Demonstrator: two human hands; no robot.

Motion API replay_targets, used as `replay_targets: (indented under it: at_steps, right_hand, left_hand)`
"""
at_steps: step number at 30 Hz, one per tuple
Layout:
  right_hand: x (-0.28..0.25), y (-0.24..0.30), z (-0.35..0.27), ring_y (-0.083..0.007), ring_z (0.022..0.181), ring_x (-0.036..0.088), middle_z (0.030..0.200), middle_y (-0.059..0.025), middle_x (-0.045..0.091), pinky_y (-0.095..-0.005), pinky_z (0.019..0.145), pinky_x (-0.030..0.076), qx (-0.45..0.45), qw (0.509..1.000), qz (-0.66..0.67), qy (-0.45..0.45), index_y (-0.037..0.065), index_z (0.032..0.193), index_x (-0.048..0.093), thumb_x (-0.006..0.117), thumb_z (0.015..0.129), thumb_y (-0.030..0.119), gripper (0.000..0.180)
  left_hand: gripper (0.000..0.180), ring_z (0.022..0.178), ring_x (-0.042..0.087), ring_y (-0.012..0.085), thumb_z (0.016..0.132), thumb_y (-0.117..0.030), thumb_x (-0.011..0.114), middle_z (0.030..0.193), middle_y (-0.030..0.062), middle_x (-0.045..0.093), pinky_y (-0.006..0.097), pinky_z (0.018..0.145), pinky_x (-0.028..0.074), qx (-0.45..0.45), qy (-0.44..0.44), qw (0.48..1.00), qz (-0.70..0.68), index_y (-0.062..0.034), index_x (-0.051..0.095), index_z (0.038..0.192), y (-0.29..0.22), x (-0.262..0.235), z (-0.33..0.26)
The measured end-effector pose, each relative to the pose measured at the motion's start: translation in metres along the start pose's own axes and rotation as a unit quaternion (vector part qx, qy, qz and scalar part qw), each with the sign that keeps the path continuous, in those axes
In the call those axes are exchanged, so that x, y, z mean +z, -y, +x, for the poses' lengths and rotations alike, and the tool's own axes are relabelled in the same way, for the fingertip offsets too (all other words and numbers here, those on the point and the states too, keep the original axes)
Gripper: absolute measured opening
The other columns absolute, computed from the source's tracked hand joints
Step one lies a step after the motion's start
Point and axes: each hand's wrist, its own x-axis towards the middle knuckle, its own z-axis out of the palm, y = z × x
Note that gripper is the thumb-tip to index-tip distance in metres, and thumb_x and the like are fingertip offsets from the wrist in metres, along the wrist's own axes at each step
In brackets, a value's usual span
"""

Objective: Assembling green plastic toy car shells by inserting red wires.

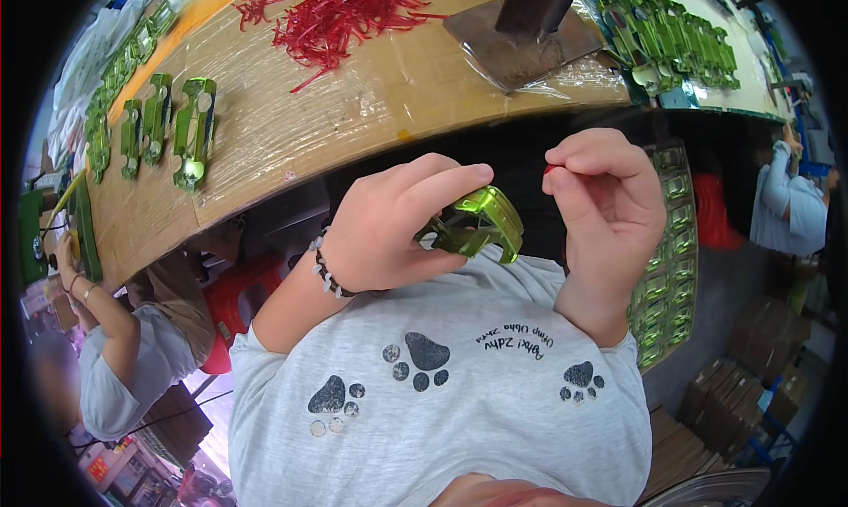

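Left hand (389,229): closed around a shiny green toy car body (473,224), held in the air above the person's lap, just off the near edge of the workbench (353,109). The thumb and fingers wrap the left part of the shell; its right end projects free toward the other hand. A beaded bracelet (325,273) sits on the left wrist.

Right hand (609,207): fingers curled in, pinching a small red piece (553,168) between thumb and forefinger. Only the tip of the piece shows. The hand is just beside the car body and not touching it.

Workbench: wooden top covered with clear film. A heap of red strips (340,12) lies at the far edge, centre. A metal stand base (521,39) rests to the right of the heap. A row of green car bodies (159,127) lies along the left edge; a second batch (680,43) fills the far right corner. Below the right edge, a tray of further green shells (667,260) stands upright.

Other persons: one seated at the left end of the bench (115,357), one at the far right (791,202)
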Motion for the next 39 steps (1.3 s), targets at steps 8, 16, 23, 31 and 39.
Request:
replay_targets:
  at_steps: [8, 16, 23, 31, 39]
  right_hand:
    - [0.009, 0.0, 0.0, -0.0215, 0.096, 0.068, 0.103, -0.0202, 0.068, -0.0271, 0.08, 0.055, 0.008, 0.984, 0.159, 0.083, -0.005, 0.101, 0.065, 0.062, 0.084, -0.015, 0.02]
    - [0.007, -0.009, 0.006, -0.027, 0.084, 0.07, 0.093, -0.0171, 0.071, -0.0318, 0.072, 0.055, -0.149, 0.982, -0.048, 0.107, -0.004, 0.096, 0.069, 0.066, 0.075, -0.013, 0.022]
    - [0.004, -0.013, 0.01, -0.026, 0.082, 0.069, 0.09, -0.0144, 0.071, -0.0319, 0.073, 0.055, -0.173, 0.973, -0.05, 0.142, -0.003, 0.095, 0.069, 0.066, 0.077, -0.012, 0.021]
    - [0.007, -0.01, 0.002, -0.0249, 0.099, 0.063, 0.112, -0.0196, 0.063, -0.0322, 0.085, 0.051, -0.042, 0.984, 0.044, 0.168, -0.002, 0.11, 0.061, 0.072, 0.075, -0.002, 0.036]
    - [0.013, -0.022, -0.007, -0.0232, 0.112, 0.057, 0.12, -0.0183, 0.056, -0.0343, 0.096, 0.046, 0.011, 0.974, 0.18, 0.135, -0.002, 0.108, 0.059, 0.069, 0.083, 0.0, 0.027]
  left_hand:
    - [0.082, 0.074, 0.064, 0.0216, 0.059, -0.007, 0.081, 0.111, 0.012, 0.063, 0.03, 0.065, 0.054, -0.004, -0.031, 0.977, -0.212, -0.0067, 0.048, 0.134, 0.003, 0.011, -0.008]
    - [0.088, 0.094, 0.062, 0.0204, 0.062, -0.002, 0.081, 0.123, 0.0135, 0.057, 0.032, 0.079, 0.052, -0.01, 0.029, 0.975, -0.222, -0.0043, 0.038, 0.139, 0.006, 0.006, -0.011]
    - [0.088, 0.102, 0.058, 0.0162, 0.063, 0.006, 0.078, 0.116, 0.0101, 0.052, 0.031, 0.082, 0.049, -0.046, 0.036, 0.956, -0.287, -0.0051, 0.031, 0.137, 0.006, 0.008, -0.012]
    - [0.09, 0.095, 0.058, 0.0163, 0.064, 0.007, 0.075, 0.114, 0.0108, 0.053, 0.03, 0.077, 0.049, -0.069, 0.012, 0.939, -0.336, -0.0068, 0.027, 0.139, 0.003, 0.014, -0.013]
    - [0.094, 0.1, 0.058, 0.0181, 0.062, 0.007, 0.075, 0.115, 0.0111, 0.053, 0.031, 0.08, 0.049, -0.085, 0.027, 0.926, -0.366, -0.0073, 0.025, 0.141, 0.005, 0.012, -0.01]
